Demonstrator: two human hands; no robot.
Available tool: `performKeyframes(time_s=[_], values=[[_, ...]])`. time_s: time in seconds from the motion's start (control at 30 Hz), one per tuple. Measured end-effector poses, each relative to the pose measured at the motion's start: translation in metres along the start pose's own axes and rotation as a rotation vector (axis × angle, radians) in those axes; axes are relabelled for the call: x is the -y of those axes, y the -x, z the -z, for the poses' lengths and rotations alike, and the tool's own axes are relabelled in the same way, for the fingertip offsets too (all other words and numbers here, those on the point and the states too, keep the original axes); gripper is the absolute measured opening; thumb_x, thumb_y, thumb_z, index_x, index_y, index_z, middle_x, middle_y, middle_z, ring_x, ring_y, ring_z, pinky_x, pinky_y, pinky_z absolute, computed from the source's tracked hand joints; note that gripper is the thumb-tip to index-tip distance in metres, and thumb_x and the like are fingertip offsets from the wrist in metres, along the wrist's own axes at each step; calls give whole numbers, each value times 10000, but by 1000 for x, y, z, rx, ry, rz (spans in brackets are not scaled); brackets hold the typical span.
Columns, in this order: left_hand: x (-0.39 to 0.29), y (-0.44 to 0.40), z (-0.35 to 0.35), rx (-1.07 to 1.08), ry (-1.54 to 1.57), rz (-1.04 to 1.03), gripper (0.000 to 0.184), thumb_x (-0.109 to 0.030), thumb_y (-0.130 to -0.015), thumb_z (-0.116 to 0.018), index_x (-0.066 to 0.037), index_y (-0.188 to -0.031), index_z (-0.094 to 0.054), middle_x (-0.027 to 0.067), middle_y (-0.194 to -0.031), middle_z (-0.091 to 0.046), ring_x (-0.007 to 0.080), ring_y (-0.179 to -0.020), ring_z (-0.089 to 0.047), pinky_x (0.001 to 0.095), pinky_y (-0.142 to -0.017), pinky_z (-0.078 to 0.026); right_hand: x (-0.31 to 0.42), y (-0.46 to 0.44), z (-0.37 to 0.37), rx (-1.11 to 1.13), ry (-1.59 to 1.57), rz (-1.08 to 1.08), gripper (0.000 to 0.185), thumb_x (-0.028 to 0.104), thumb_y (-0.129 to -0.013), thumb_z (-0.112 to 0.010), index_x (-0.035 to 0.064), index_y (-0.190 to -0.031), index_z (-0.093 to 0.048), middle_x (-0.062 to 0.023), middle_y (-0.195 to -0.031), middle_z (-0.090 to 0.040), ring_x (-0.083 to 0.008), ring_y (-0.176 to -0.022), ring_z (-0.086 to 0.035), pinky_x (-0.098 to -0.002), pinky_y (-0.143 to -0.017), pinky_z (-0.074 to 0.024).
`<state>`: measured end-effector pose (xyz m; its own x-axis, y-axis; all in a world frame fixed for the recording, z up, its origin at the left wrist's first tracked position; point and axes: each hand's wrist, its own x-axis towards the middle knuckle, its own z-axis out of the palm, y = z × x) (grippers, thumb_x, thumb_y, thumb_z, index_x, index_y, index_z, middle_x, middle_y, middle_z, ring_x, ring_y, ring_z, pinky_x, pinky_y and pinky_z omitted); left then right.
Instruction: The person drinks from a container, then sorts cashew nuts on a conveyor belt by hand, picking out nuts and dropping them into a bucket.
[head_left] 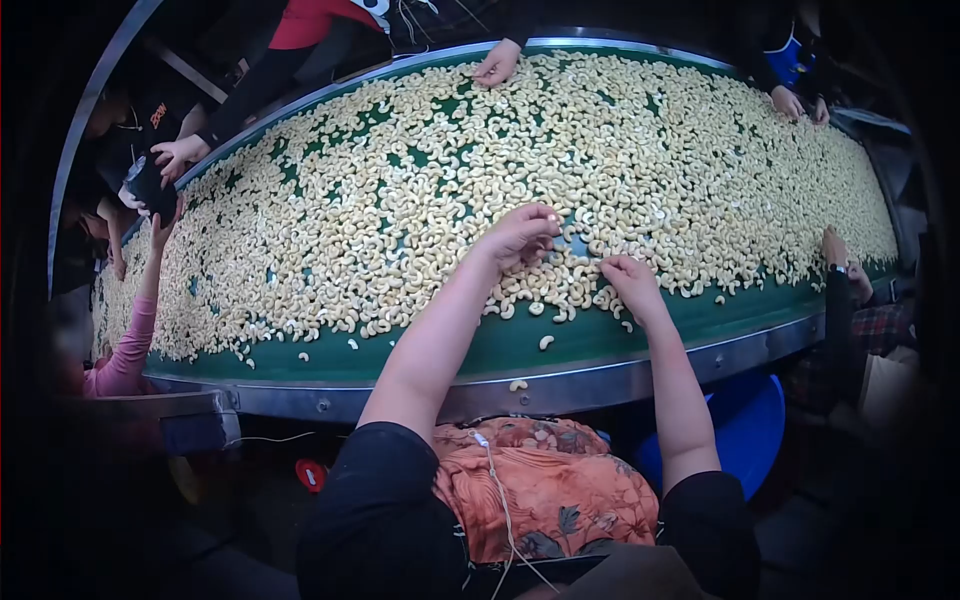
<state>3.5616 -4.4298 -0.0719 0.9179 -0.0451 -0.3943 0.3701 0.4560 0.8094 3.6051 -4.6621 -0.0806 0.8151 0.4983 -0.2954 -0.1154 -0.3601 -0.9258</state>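
Pale cashews (420, 215) lie in a thick spread over a green conveyor belt (440, 352). Over the middle of the belt, my left hand (522, 238) is closed with its fingers curled, and a small pale piece that looks like a cashew shows at the fingertips. To the right and a little nearer me, my right hand (634, 287) is closed in a pinch low over the cashews at the near side of the spread. What its fingertips hold, if anything, is hidden. A bare bluish patch of belt shows between my hands.
A metal rail (570, 384) edges the belt on my side, with a single cashew (518, 385) on it. Other people's hands work at the far edge (497, 63) and both ends; one hand holds a dark object (150, 185). A blue tub (755, 430) stands below right.
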Motion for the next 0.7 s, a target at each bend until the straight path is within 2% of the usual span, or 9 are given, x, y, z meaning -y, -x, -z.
performKeyframes(time_s=[0.1,0.17,0.23,0.27,0.37,0.4,0.63,0.67,0.7], values=[[-14,-39,6,-92,-148,-64,30,-76,-785,-598,-64,-811,-590,-9,-622,-532,73,-502,-479,192,-432,-356,1,2,10,94,-164,-153,159,181,-846,-589,37,-908,-617,51,-623,-495,-12,-517,-398,-168,-458,-316],[-26,-70,-6,-314,-679,-297,75,-97,-783,-597,-39,-818,-628,21,-627,-570,83,-503,-502,214,-443,-395,-1,4,15,134,-229,-186,154,183,-848,-588,44,-909,-614,54,-610,-484,-14,-500,-388,-164,-448,-308],[-31,-108,-10,-433,-1028,-481,118,-97,-767,-584,-23,-835,-646,83,-720,-636,153,-565,-582,282,-501,-457,1,9,17,133,-231,-203,158,181,-848,-587,45,-924,-614,55,-623,-494,-14,-510,-400,-158,-451,-315],[-33,-122,-15,-555,-1411,-517,149,-72,-752,-556,-22,-854,-652,131,-799,-654,232,-692,-638,343,-591,-496,0,10,18,147,-238,-206,162,181,-848,-588,46,-933,-616,55,-628,-498,-12,-513,-402,-156,-452,-316],[-56,-123,-42,-405,-1785,-241,175,-50,-734,-544,-32,-866,-658,139,-848,-655,279,-779,-641,373,-646,-502,-5,9,22,165,-268,-222,171,173,-848,-585,42,-954,-617,54,-643,-506,-12,-513,-405,-157,-444,-321],[-54,-127,-46,-439,-1805,-245,165,-85,-721,-552,-73,-828,-676,106,-858,-658,264,-813,-638,371,-666,-502,-4,9,23,170,-273,-221,170,166,-850,-581,38,-956,-615,52,-645,-507,-14,-512,-405,-158,-444,-323],[-66,-139,-22,-218,-1635,41,141,-74,-715,-574,-20,-820,-650,135,-849,-656,244,-728,-639,346,-643,-500,-7,7,27,236,-295,-206,175,154,-855,-567,19,-960,-607,40,-650,-508,-20,-508,-401,-170,-440,-321],[-72,-135,-15,-100,-1336,72,96,-97,-737,-581,-23,-784,-619,85,-723,-630,161,-620,-588,298,-567,-476,-9,7,27,247,-292,-190,179,165,-854,-572,22,-957,-608,39,-646,-505,-22,-503,-398,-169,-439,-319],[-65,-136,-4,-42,-780,-9,96,-126,-771,-595,-46,-820,-580,24,-661,-555,88,-565,-510,243,-492,-428,-8,7,30,263,-317,-193,181,170,-853,-575,25,-955,-609,40,-644,-504,-22,-500,-396,-170,-439,-320]])
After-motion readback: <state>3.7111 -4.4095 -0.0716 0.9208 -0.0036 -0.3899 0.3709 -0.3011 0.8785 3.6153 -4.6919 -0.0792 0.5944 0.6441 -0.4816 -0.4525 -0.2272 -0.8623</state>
